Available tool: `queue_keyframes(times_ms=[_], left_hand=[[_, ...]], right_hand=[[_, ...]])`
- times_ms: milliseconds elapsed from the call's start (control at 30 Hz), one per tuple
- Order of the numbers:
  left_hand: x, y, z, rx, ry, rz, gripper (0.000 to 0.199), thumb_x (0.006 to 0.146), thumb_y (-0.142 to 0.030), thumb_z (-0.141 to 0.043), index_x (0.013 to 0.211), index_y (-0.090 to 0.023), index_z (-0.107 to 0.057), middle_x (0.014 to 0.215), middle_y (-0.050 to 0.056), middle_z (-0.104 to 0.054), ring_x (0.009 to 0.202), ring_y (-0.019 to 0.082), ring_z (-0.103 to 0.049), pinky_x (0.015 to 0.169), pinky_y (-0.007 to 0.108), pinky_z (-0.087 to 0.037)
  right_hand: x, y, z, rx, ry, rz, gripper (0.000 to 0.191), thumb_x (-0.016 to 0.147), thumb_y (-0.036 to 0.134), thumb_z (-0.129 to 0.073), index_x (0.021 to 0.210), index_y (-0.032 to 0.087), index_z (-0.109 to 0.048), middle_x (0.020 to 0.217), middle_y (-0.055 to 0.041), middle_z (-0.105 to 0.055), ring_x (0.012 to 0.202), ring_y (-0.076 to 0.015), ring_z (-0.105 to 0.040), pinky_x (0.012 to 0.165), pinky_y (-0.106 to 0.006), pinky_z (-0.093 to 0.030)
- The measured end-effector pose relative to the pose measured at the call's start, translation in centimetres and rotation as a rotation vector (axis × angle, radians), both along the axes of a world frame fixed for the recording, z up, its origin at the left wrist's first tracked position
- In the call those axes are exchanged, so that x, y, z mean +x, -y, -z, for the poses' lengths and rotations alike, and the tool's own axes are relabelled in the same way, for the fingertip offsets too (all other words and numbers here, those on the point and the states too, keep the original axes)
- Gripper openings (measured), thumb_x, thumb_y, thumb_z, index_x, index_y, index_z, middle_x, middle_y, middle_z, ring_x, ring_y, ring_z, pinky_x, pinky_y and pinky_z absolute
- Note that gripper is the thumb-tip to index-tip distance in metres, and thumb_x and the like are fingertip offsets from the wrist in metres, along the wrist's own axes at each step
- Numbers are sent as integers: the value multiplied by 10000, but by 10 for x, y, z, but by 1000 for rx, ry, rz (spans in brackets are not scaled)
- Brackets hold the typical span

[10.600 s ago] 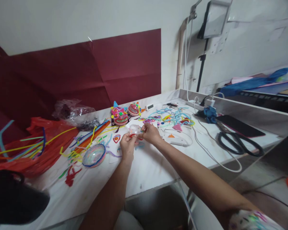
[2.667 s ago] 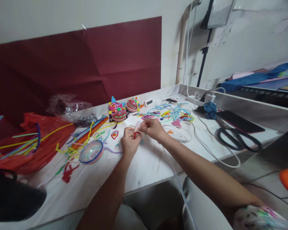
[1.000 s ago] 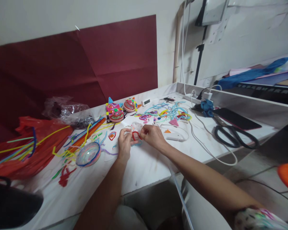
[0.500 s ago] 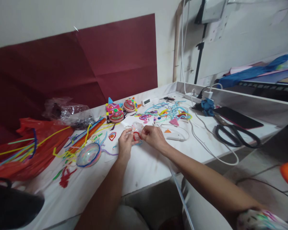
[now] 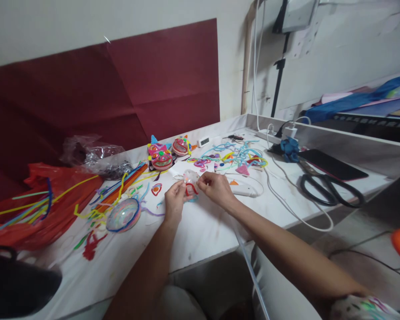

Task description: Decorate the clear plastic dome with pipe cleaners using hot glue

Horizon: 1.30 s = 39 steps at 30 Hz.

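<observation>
A small curved piece of red pipe cleaner is between my hands, just above the tabletop. My left hand has thumb and fingers pinched at its left side. On the other side my right hand is also pinched, its fingertips a little away from the red curve; what they hold is too small to make out. Behind the fingertips is clear plastic with small pale bits. Light blue strands show below the red piece. A red-edged eye-shaped piece lies to the left of my left hand.
A clear bowl with a blue rim and pipe cleaners lie left. Two decorated fish-like figures stand behind. To the right are a white glue gun, a cable, black-handled scissors and a phone.
My right hand has drawn slightly to the right, widening the gap between my fingertips, so more of the red piece shows. My left hand has barely moved.
</observation>
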<state>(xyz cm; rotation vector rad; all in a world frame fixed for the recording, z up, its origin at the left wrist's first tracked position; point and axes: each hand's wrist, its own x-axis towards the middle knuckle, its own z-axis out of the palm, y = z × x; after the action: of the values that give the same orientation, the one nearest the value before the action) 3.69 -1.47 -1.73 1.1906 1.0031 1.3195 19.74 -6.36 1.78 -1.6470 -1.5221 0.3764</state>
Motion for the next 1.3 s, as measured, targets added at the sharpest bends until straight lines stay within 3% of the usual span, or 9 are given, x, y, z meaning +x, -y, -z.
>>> queue_keyframes(times_ms=[200, 367, 467, 700, 900, 1300], left_hand=[[0, 0, 0, 20, -11, 16, 419, 727, -480, -922, 988, -186, -777, 815, 29, -773, 720, 198, -754, 659, 357, -701], [4, 1, -1, 49, -13, -20, 334, 726, -441, -929, 919, -205, -793, 763, 34, -782, 673, 210, -759, 596, 332, -672], [6, 1, -2, 43, -19, -36, 264, 748, -397, -914, 899, -216, -797, 753, 43, -783, 673, 215, -761, 598, 331, -665], [5, 3, -4, 10, -20, -19, 176, 782, -332, -870, 892, -220, -791, 807, 79, -785, 754, 250, -784, 636, 344, -661], [5, 4, -4, 17, -5, 3, 182, 779, -369, -830, 883, -231, -772, 806, 80, -778, 789, 263, -788, 634, 345, -658], [3, 4, -5, -16, -7, 52, 260, 712, -377, -836, 897, -215, -751, 798, 52, -789, 750, 238, -780, 672, 349, -665]], right_hand=[[-7, 1, -16, 23, 155, -125, 222, 968, 64, -699, 1064, 179, -863, 1049, -93, -871, 945, -213, -783, 878, -295, -544], [-11, 0, -24, 25, 285, -185, 235, 979, 82, -692, 1039, 220, -872, 1083, -118, -863, 1027, -277, -787, 943, -355, -565], [-12, -1, -25, 3, 333, -201, 225, 984, 74, -673, 1065, 179, -854, 1101, -141, -854, 1070, -285, -785, 950, -358, -554], [-14, -1, -28, -40, 330, -186, 227, 997, 87, -667, 1025, 246, -827, 1101, -138, -843, 1016, -291, -772, 867, -356, -538], [-14, 0, -31, -81, 310, -214, 191, 1000, 60, -655, 1096, 141, -798, 1133, -149, -838, 1023, -244, -750, 858, -311, -499], [-11, -5, -32, -127, 306, -226, 261, 982, 26, -639, 1108, 159, -824, 1153, -130, -846, 1033, -246, -773, 861, -303, -522]])
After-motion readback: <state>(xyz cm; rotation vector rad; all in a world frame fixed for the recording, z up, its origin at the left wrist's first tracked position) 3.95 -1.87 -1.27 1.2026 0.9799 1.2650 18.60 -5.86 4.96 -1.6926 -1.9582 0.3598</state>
